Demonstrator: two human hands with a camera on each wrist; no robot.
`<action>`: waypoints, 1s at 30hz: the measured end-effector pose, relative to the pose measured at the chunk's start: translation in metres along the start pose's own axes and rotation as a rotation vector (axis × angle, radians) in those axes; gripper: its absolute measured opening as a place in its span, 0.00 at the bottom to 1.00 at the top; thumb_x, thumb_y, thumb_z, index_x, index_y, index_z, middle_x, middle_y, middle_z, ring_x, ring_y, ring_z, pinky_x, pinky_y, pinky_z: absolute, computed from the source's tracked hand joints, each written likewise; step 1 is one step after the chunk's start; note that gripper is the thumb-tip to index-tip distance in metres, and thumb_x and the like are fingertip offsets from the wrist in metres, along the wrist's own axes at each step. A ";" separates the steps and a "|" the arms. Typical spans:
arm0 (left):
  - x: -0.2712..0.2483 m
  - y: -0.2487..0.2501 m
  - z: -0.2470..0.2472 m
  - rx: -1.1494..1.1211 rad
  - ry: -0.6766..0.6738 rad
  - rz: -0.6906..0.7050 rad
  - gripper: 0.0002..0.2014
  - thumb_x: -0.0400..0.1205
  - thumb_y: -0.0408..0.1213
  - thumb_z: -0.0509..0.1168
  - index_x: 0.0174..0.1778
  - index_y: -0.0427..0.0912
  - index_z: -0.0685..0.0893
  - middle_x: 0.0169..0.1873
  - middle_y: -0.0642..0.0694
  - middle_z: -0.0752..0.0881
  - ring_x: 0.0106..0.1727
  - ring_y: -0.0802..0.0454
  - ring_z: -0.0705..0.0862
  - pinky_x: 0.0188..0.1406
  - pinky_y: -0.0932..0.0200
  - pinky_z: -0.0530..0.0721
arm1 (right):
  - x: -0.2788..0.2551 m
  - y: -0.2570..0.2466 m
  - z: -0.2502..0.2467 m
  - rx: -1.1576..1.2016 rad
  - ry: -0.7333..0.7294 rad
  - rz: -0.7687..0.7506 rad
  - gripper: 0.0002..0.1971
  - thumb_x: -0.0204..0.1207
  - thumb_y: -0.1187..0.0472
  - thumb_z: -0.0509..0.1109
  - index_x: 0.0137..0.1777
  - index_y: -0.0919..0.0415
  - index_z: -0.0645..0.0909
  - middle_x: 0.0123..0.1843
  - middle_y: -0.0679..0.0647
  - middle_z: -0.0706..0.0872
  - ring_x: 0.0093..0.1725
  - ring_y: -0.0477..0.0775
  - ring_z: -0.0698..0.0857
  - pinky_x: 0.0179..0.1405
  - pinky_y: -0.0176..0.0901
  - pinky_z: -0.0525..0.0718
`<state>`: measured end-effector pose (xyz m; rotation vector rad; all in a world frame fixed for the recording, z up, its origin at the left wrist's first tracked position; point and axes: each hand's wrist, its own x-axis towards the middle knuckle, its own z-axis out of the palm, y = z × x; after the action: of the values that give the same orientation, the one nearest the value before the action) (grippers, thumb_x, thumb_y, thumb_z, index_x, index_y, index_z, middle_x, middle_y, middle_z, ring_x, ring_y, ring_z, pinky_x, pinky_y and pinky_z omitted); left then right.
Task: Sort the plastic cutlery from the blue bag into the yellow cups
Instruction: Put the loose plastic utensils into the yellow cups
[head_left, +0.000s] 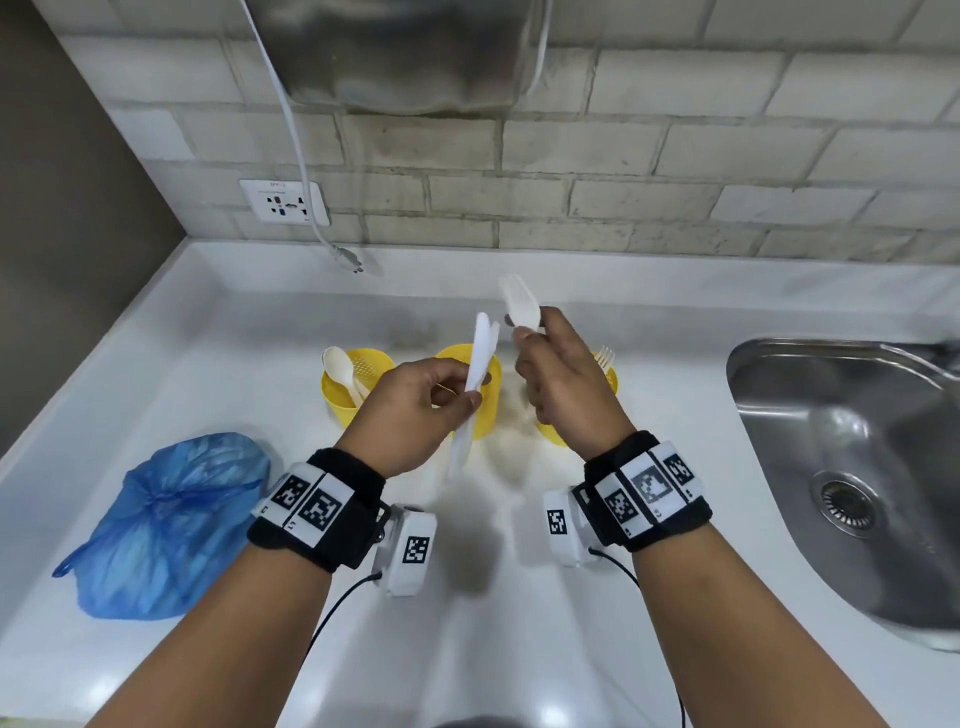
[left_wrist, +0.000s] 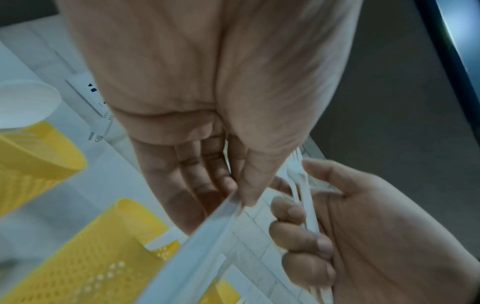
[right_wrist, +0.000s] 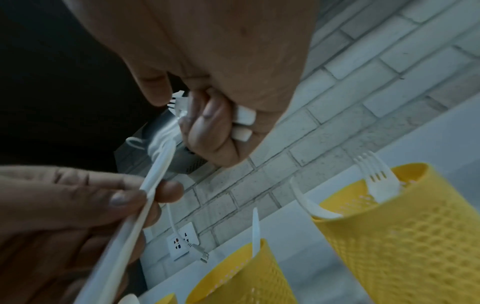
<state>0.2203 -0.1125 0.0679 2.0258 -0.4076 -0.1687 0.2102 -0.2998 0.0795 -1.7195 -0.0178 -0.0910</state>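
Observation:
My left hand (head_left: 457, 389) pinches two white plastic knives (head_left: 480, 358) between thumb and fingers, above the middle yellow cup (head_left: 488, 410). My right hand (head_left: 530, 338) grips white forks (head_left: 519, 304) by their handles, tines up, above the right yellow cup (head_left: 610, 382), which holds a fork (head_left: 604, 357). The left yellow cup (head_left: 337, 395) holds spoons (head_left: 340, 366). The blue bag (head_left: 166, 525) lies knotted at the front left. In the left wrist view the knives (left_wrist: 202, 236) run from my thumb; in the right wrist view two fork handles (right_wrist: 244, 119) stick out of my fist, and a knife (right_wrist: 255, 232) stands in the middle cup (right_wrist: 241, 277).
All three cups stand in a row on the white counter (head_left: 519, 623). A steel sink (head_left: 841, 467) is set in at the right. A wall socket (head_left: 284, 201) and a hanging white plug cable (head_left: 343, 254) are at the back left, on the brick wall.

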 end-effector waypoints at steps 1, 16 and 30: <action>0.003 0.001 0.000 -0.039 0.024 -0.016 0.09 0.84 0.32 0.71 0.55 0.51 0.90 0.45 0.49 0.91 0.45 0.47 0.91 0.50 0.51 0.91 | 0.000 0.002 -0.007 0.069 0.016 0.022 0.12 0.90 0.56 0.58 0.63 0.62 0.78 0.30 0.52 0.71 0.25 0.43 0.68 0.23 0.33 0.64; 0.062 0.011 0.003 0.123 0.375 -0.052 0.04 0.82 0.41 0.72 0.49 0.52 0.93 0.42 0.53 0.92 0.43 0.54 0.93 0.56 0.52 0.89 | 0.018 0.039 -0.079 0.348 0.344 0.046 0.11 0.84 0.70 0.66 0.50 0.59 0.90 0.38 0.53 0.88 0.46 0.59 0.85 0.53 0.53 0.84; 0.069 -0.014 0.035 0.476 0.238 -0.258 0.05 0.83 0.39 0.69 0.44 0.46 0.90 0.33 0.50 0.88 0.46 0.41 0.85 0.44 0.57 0.78 | 0.034 0.077 -0.072 -0.247 0.290 0.023 0.05 0.79 0.55 0.75 0.43 0.50 0.83 0.35 0.48 0.85 0.40 0.57 0.86 0.47 0.50 0.84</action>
<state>0.2769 -0.1604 0.0429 2.5302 -0.0314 0.0173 0.2456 -0.3838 0.0169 -1.9377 0.2369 -0.3361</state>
